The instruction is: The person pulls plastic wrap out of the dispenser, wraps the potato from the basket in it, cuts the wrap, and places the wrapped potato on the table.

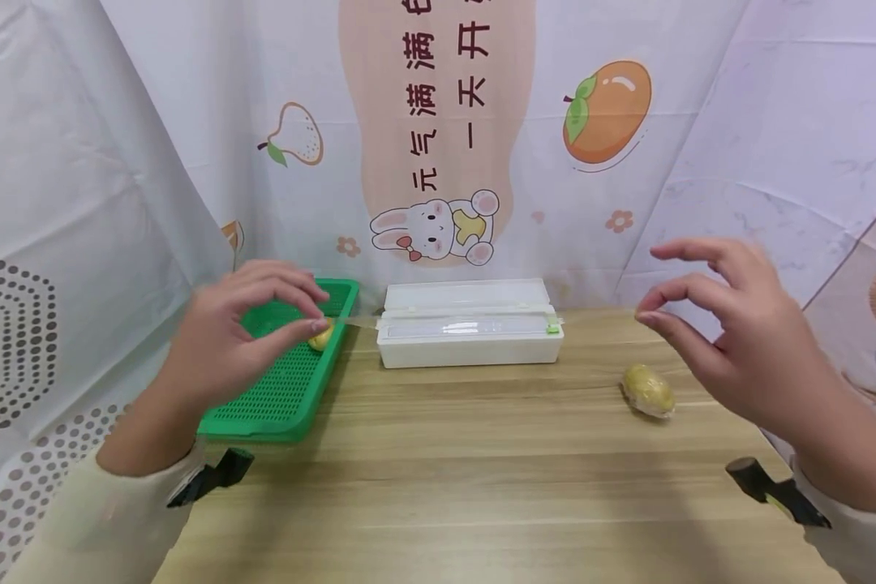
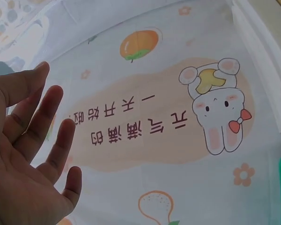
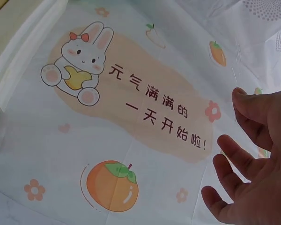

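My left hand (image 1: 234, 324) is raised near the green basket, thumb and index fingertips together on a sheet of cling film (image 1: 358, 322). The film is nearly invisible, showing as a faint strip that overlaps the white dispenser box in the head view. On the other side, my right hand (image 1: 737, 332) pinches thumb and index finger at the film's far side, the remaining fingers loosely curved. A faint line runs up from its fingertips in the right wrist view. Between the hands, farther back, the white cling film box (image 1: 470, 350) stands with its lid up and a roll inside.
A yellow-green oval item (image 1: 648, 391) in clear wrap lies on the wooden table (image 1: 482, 478) below my right hand. The green basket (image 1: 307, 422) at the left holds a yellow item (image 1: 321, 337). A printed cloth (image 1: 299, 219) hangs right behind the box.
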Motion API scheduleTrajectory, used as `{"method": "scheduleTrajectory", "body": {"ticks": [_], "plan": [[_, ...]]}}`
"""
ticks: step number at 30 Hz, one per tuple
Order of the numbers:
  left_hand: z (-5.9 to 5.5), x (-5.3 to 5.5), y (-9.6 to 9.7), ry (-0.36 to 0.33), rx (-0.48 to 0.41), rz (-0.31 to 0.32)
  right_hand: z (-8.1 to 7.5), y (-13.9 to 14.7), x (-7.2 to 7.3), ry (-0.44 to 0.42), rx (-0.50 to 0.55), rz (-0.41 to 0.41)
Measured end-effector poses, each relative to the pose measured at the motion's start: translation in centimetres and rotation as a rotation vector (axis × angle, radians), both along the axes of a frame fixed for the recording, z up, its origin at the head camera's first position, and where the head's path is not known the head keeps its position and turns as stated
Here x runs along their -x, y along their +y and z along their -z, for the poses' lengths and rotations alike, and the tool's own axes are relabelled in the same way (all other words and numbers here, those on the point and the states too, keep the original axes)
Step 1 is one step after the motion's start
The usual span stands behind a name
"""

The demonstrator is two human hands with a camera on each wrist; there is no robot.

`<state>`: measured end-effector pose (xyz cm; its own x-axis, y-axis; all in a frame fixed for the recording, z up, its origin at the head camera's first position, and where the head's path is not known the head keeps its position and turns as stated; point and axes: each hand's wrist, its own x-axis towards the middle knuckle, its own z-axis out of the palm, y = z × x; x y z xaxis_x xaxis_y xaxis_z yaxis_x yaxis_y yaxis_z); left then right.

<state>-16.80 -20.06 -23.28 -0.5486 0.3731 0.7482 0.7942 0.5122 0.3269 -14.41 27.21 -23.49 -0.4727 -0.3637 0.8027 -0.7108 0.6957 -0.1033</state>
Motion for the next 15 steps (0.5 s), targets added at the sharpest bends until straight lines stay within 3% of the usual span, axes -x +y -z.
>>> {"method": "scheduleTrajectory", "body": {"ticks": [8,12,15], "plan": [[2.8,-3.0,-0.3,-0.017,0.031,0.081,2.2,-0.6,-2.9,0.029,-0.009,-0.041],[4.4,-4.3,-0.4,0.005,0.042,0.159,3.6,-0.6,-4.4,0.023,-0.041,-0.056],[5.6,-5.3,-0.5,-0.019,0.053,0.191,5.0,-0.5,-5.4,0.007,-0.045,-0.095]]}}
